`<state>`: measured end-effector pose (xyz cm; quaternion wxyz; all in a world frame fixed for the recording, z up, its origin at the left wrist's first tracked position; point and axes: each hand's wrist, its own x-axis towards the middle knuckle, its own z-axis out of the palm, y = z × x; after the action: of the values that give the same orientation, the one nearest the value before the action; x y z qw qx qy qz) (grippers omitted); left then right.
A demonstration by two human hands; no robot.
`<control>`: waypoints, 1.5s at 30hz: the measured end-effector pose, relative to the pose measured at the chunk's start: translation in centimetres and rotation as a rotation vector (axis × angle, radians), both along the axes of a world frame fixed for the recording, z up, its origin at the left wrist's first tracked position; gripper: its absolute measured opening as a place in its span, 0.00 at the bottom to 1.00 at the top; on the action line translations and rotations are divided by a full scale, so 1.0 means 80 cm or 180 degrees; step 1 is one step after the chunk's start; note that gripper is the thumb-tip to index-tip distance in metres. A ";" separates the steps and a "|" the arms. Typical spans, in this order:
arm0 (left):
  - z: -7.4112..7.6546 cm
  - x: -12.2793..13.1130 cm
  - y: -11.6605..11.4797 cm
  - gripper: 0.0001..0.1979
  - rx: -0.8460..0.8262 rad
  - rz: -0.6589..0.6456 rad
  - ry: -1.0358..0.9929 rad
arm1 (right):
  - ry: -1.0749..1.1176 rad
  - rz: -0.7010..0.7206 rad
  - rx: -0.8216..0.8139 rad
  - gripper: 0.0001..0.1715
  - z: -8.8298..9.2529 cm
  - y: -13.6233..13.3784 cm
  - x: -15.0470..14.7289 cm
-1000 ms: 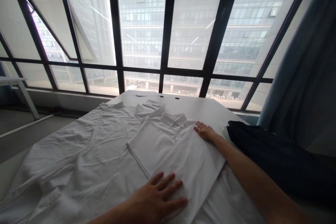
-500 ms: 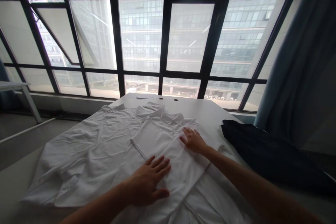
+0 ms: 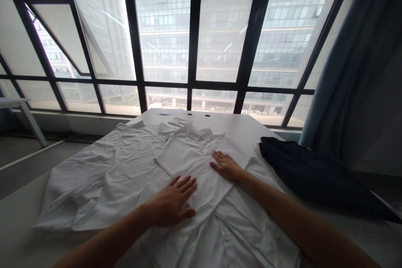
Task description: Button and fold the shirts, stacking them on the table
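Note:
A white collared shirt [image 3: 201, 167] lies spread on the table, its collar toward the window and its buttoned front edge showing low in the view. My left hand [image 3: 172, 201] rests palm down on the shirt's middle, fingers spread. Farther up and to the right, my right hand [image 3: 226, 165] lies flat on the chest of the same shirt, fingers stretched out. Neither hand grips the cloth. Just left of this shirt, and partly under its edge, more white shirts [image 3: 103, 176] are laid out with wrinkled fronts.
The white table [image 3: 241, 123] reaches to the window, with two dark holes near its far edge. Dark navy cloth [image 3: 301, 171] is heaped at the right. A blue-grey curtain [image 3: 342, 92] hangs behind it. Another white table [image 3: 15, 102] stands at far left.
Both hands stay flat on the shirt, with little shift against it. The camera view has turned slightly, so the scene sits a little higher and farther left.

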<state>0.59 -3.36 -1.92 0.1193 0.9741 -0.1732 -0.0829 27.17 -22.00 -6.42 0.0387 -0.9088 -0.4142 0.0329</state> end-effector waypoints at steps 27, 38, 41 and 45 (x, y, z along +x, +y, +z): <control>-0.021 0.009 0.066 0.36 -0.0597 0.0689 -0.0565 | -0.0417 -0.0811 0.0198 0.30 0.009 -0.058 -0.026; -0.031 0.019 0.104 0.32 0.0407 0.1701 -0.0220 | -0.0329 -0.0403 0.0296 0.34 -0.018 -0.177 -0.035; -0.026 0.011 0.098 0.31 0.0505 0.2151 -0.0304 | -0.0462 -0.0611 0.0325 0.34 -0.026 -0.201 -0.050; -0.010 0.001 0.087 0.30 0.0596 0.2526 -0.0496 | -0.0263 -0.0976 0.0216 0.36 -0.025 -0.221 -0.058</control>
<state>0.64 3.59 -2.75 0.0394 0.9753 0.2156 0.0281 22.52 -39.71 -8.42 0.0568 -0.9601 -0.2727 -0.0248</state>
